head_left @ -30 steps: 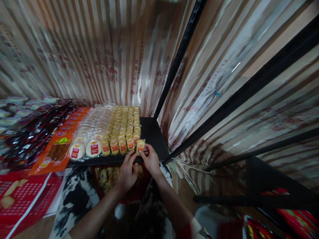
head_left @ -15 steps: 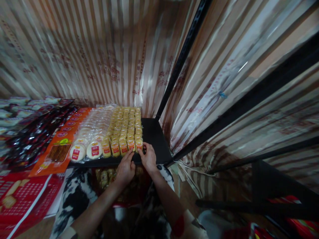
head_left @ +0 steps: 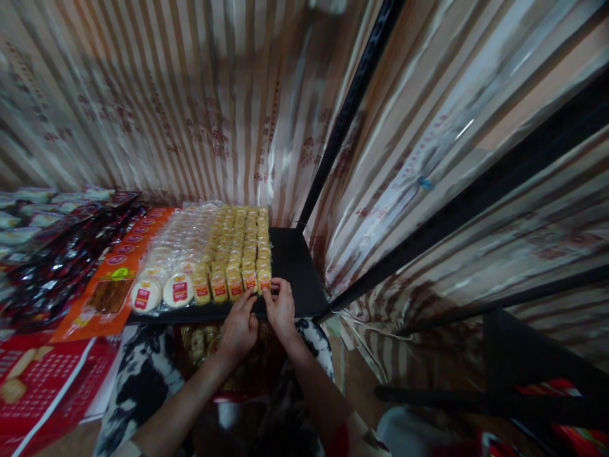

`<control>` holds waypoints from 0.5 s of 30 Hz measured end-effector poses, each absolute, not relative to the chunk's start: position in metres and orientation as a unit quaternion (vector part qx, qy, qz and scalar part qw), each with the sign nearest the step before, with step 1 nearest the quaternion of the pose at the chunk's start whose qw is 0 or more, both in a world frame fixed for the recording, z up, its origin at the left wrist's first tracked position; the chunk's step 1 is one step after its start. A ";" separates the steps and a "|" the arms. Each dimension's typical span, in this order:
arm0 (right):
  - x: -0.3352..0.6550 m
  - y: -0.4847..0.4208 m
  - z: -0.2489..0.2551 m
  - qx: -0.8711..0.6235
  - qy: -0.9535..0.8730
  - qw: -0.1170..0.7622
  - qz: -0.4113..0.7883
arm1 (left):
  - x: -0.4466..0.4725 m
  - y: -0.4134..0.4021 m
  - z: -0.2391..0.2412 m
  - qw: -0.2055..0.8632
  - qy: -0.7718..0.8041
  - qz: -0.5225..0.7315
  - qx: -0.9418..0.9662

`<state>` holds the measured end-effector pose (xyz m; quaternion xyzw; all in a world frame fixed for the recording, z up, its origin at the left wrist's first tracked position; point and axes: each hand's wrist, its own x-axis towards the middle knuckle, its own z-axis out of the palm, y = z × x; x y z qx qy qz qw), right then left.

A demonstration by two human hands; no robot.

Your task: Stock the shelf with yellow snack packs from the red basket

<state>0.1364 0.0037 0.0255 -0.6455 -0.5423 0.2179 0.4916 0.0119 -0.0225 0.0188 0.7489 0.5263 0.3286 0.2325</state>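
Observation:
Rows of small yellow wrapped snack packets [head_left: 235, 254] with red labels stand close together on a black shelf [head_left: 295, 260]. At the front right corner of the rows, my right hand [head_left: 281, 310] holds the end packet [head_left: 264, 279], thumb at its front and fingers at its right side. My left hand [head_left: 240, 327] is just in front of the rows. Its fingers stretch forward, their tips at the lower front of the packets beside the end one. Whether those tips press on a packet I cannot tell.
Left of the yellow packets lie clear-wrapped round white snacks [head_left: 178, 290], an orange packet [head_left: 102, 298] and dark shiny packets [head_left: 61, 266]. A red bag [head_left: 42, 387] is at lower left. Below the shelf edge sits an open bag of yellow packets [head_left: 200, 343]. Black frame posts [head_left: 349, 114] and striped sheeting stand behind.
Both hands stay at the front right packets, with only slight finger movement. The view has shifted a little, and the shelf's goods sit slightly lower and further left.

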 end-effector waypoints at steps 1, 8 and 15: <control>0.137 0.005 0.024 -0.649 -0.544 0.487 0.216 | 0.012 -0.023 0.019 0.232 0.527 0.328 0.749; 0.145 0.008 0.021 -0.637 -0.550 0.481 0.244 | 0.011 -0.029 0.026 0.238 0.518 0.337 0.750; 0.140 -0.020 0.026 -0.634 -0.509 0.541 0.215 | -0.002 -0.058 0.019 0.334 0.451 0.317 0.764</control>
